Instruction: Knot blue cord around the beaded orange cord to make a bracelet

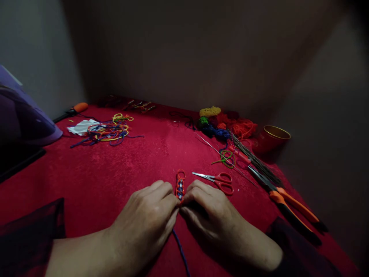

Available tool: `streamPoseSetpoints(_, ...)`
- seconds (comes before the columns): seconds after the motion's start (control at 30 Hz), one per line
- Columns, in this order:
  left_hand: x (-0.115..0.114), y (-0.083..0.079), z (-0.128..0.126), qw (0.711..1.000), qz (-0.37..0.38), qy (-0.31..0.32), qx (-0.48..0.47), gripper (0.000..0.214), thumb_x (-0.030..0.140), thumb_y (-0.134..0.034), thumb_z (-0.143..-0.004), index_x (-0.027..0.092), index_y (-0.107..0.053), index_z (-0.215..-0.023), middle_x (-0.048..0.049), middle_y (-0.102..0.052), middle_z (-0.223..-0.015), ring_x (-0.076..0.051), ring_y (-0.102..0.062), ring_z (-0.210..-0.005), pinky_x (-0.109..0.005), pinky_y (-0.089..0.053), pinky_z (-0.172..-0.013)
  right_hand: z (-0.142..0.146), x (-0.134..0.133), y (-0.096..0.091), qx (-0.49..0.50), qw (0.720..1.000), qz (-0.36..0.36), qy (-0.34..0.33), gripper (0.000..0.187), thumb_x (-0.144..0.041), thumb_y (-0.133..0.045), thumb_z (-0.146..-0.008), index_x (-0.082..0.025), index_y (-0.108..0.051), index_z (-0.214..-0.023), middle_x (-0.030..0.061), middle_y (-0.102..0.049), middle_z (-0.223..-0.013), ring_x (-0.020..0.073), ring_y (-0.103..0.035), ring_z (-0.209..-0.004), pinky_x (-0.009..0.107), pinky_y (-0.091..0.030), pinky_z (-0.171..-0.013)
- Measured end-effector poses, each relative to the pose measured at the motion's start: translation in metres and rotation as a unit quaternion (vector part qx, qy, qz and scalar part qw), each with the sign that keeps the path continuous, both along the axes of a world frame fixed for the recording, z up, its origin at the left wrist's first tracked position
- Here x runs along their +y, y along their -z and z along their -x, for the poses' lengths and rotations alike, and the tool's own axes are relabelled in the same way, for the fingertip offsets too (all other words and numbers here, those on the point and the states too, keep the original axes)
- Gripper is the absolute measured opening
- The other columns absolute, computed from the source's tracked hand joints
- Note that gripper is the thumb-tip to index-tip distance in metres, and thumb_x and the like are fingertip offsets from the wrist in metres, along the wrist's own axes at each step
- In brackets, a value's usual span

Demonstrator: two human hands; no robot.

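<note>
A short braided cord piece (180,186), orange with blue and white knots and a loop at its far end, lies on the red cloth (138,161). My left hand (147,223) and my right hand (211,211) meet at its near end, fingers curled and pinching the cords there. A blue cord (180,250) trails from between the hands toward me.
Small red-handled scissors (220,181) lie just right of my right hand. Orange-handled pliers (285,202) and thin sticks (256,163) sit further right, near a red cup (272,138). Yarn balls (221,123) are at the back, tangled cords (106,130) at the back left.
</note>
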State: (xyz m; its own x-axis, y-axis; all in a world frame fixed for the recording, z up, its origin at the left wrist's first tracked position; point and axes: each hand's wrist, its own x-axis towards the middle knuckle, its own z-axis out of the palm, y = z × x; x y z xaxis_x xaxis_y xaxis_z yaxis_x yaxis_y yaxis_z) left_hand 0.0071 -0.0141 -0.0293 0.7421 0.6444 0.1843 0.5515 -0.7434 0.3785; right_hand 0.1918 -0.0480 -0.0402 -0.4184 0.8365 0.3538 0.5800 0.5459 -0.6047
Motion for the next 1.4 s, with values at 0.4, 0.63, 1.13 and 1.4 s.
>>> streamPoseSetpoints(0.4,0.004,-0.005,0.002,0.999,0.031,0.001,0.034,0.021,0.004,-0.044,-0.082,0.015,-0.063,-0.08,-0.0072,-0.061,-0.081,-0.02,-0.054,-0.072,-0.033,-0.05,-0.066,-0.002,0.002,0.005,0.005,1.0,-0.015,-0.002,0.015,-0.005,-0.048,-0.086,-0.019,-0.052,-0.085,0.0021,-0.056,-0.08,0.0148,-0.048,-0.07,0.027,-0.04,-0.065)
streamPoseSetpoints(0.63,0.003,-0.005,0.004,0.999,0.031,0.023,-0.033,0.021,0.008,-0.045,-0.086,0.018,-0.063,-0.086,-0.0052,-0.061,-0.085,-0.018,-0.055,-0.077,-0.029,-0.047,-0.069,-0.001,0.003,0.003,0.015,1.0,0.0,-0.002,0.014,-0.007,-0.048,-0.088,-0.02,-0.053,-0.085,0.0022,-0.057,-0.082,0.0153,-0.049,-0.071,0.028,-0.041,-0.065)
streamPoseSetpoints(1.13,0.008,-0.01,-0.001,0.989,0.136,-0.033,-0.043,0.02,0.01,-0.046,-0.086,0.018,-0.063,-0.078,-0.0015,-0.059,-0.074,-0.016,-0.052,-0.068,-0.026,-0.04,-0.063,0.001,0.0,0.005,-0.006,1.0,0.004,0.026,0.013,-0.012,-0.046,-0.091,-0.017,-0.052,-0.081,0.0042,-0.057,-0.077,0.016,-0.047,-0.067,0.028,-0.039,-0.063)
streamPoseSetpoints(1.4,0.01,-0.007,0.0,0.989,0.138,-0.009,-0.06,0.021,0.012,-0.049,-0.087,0.018,-0.068,-0.08,-0.0017,-0.061,-0.074,-0.016,-0.055,-0.07,-0.025,-0.041,-0.063,0.001,0.0,0.006,-0.006,1.0,0.002,0.031,0.011,-0.013,-0.049,-0.091,-0.017,-0.053,-0.081,0.0038,-0.058,-0.076,0.0162,-0.049,-0.069,0.028,-0.039,-0.064)
